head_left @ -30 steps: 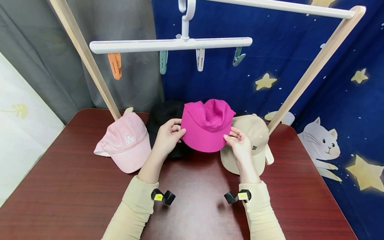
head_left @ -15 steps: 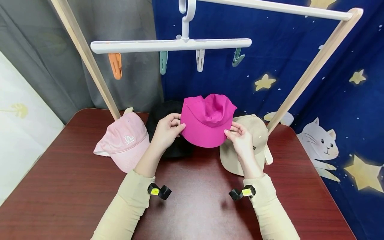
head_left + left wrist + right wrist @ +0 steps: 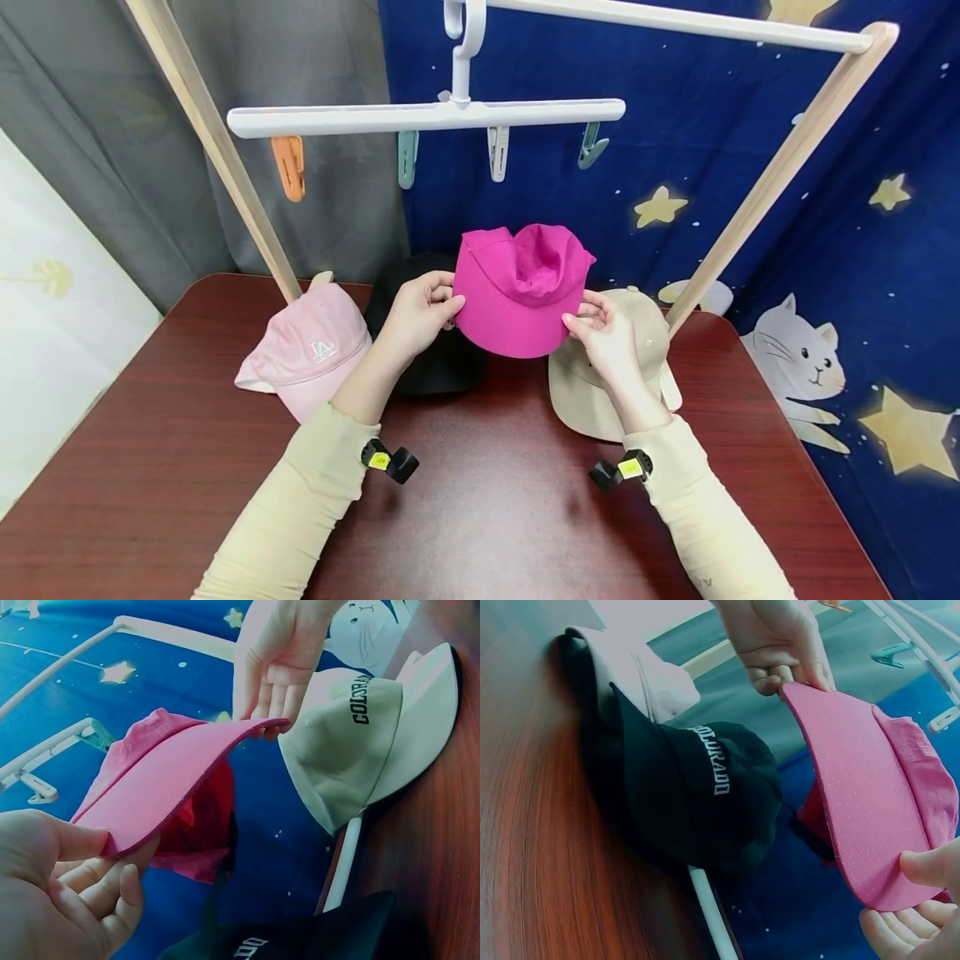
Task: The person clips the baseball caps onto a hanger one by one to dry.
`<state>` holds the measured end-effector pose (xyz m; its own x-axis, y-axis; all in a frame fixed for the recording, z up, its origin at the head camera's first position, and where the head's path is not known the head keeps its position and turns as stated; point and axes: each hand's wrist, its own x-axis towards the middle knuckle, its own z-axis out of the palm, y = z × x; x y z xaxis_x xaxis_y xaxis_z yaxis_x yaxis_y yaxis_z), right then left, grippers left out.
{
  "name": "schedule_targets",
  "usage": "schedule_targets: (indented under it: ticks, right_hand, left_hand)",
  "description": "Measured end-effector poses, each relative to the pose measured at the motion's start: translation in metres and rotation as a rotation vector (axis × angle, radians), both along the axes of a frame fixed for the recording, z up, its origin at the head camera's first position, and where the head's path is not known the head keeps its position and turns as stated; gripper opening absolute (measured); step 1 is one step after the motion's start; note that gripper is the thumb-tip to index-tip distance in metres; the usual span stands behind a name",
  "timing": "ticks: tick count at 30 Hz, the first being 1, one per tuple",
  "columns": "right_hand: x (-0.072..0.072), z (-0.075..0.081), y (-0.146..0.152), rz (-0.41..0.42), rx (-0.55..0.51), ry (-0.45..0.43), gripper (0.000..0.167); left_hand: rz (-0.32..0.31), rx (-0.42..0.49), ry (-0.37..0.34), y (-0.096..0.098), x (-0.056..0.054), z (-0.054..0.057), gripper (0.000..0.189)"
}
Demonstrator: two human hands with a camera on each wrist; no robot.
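A magenta baseball cap point(image 3: 517, 317) is held up in front of me, its brim toward me and its crown slumped inward. My left hand point(image 3: 416, 317) pinches the brim's left edge, thumb on top and fingers beneath. At the opposite edge my right hand point(image 3: 609, 337) pinches it the same way. In the left wrist view the cap point(image 3: 161, 780) hangs above the table level, its hollow inside partly showing. The right wrist view shows the dotted brim point(image 3: 862, 802) spanning between both hands.
On the table point(image 3: 480, 500) lie a pink cap point(image 3: 318, 346), a black cap point(image 3: 438, 367) partly hidden by my left hand, and a beige cap point(image 3: 585, 400) behind my right. Above, a white hanger point(image 3: 427, 115) with orange point(image 3: 288, 167), green point(image 3: 407, 158) and white point(image 3: 498, 154) clips hangs from a wooden-legged rack.
Both hands have raised the magenta cap a little, upward and away from the table, keeping their pinch on the brim. The forearms have spread slightly apart. The other caps stay put.
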<state>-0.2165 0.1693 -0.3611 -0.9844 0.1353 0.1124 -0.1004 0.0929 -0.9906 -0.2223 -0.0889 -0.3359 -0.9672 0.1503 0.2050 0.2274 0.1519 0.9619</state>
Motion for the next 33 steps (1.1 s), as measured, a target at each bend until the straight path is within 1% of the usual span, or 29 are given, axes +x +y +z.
schedule_targets:
  ticks: [3,10,16,20,27,33]
  right_hand:
    - [-0.001,0.002,0.002,0.018,0.035,0.001,0.047]
    - [-0.005,0.012,0.005,0.057,0.100,-0.001,0.048]
    - [-0.007,0.018,0.007,0.089,0.158,0.005,0.049]
    - [-0.009,0.021,0.008,0.110,0.185,0.009,0.047]
    - [-0.011,0.028,0.011,0.140,0.268,0.013,0.047]
    - [-0.014,0.037,0.015,0.191,0.363,-0.024,0.048]
  left_hand:
    - [-0.016,-0.005,-0.008,0.000,0.000,0.002,0.022]
    - [-0.046,0.040,-0.047,0.003,-0.002,0.006,0.020]
    - [-0.051,0.052,-0.068,0.002,-0.004,0.009,0.020]
    - [-0.051,0.061,-0.066,0.002,-0.004,0.011,0.021]
    - [-0.049,0.077,-0.044,0.003,-0.005,0.013,0.020]
    - [-0.044,0.083,-0.024,0.003,-0.007,0.014,0.021]
